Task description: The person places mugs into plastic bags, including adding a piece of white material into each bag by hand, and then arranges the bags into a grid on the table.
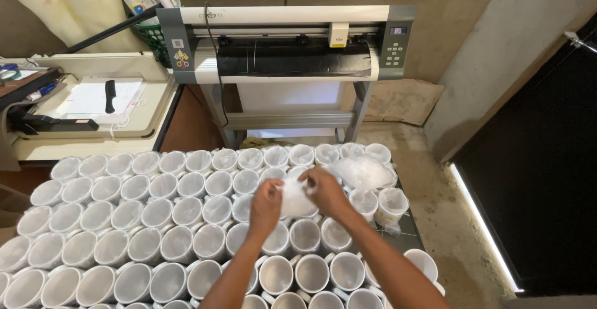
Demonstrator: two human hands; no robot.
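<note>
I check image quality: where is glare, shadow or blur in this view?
Head view: glare on the light strip along the floor; dark doorway at right; both hands, left hand and right hand, and the plastic bag slightly motion-blurred; mugs evenly lit.

A crumpled clear plastic bag (295, 198) sits bunched between the left hand (266, 207) and the right hand (324, 191), pinched by the fingertips of both above the rows of mugs. It is thin, translucent and whitish, wrinkled into a loose wad with no flat side showing. Right beneath it stands a white ceramic mug (304, 234), upright with its mouth open, packed tightly among others of the same kind.
</note>
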